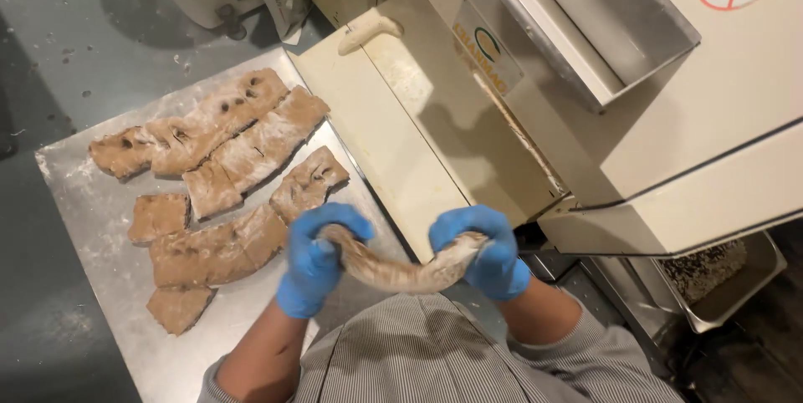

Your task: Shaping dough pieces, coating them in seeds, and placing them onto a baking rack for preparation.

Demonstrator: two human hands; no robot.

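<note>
Beyond my grip and to its right, I see a large cream-coloured metal dough machine (669, 119) with a sloping feed board. Left of the grip lies a flat, floured steel tray (92, 227) carrying several flat brown dough slabs (226, 144). Between my hands hangs a thin brown-and-pale dough rope (401, 269), sagging in the middle, well above the tray's near corner. My blue-gloved left hand (318, 257) is closed around one end; my blue-gloved right hand (485, 252) is closed around the other. Beyond the grip, a short pale dough roll (368, 31) rests on the board.
</note>
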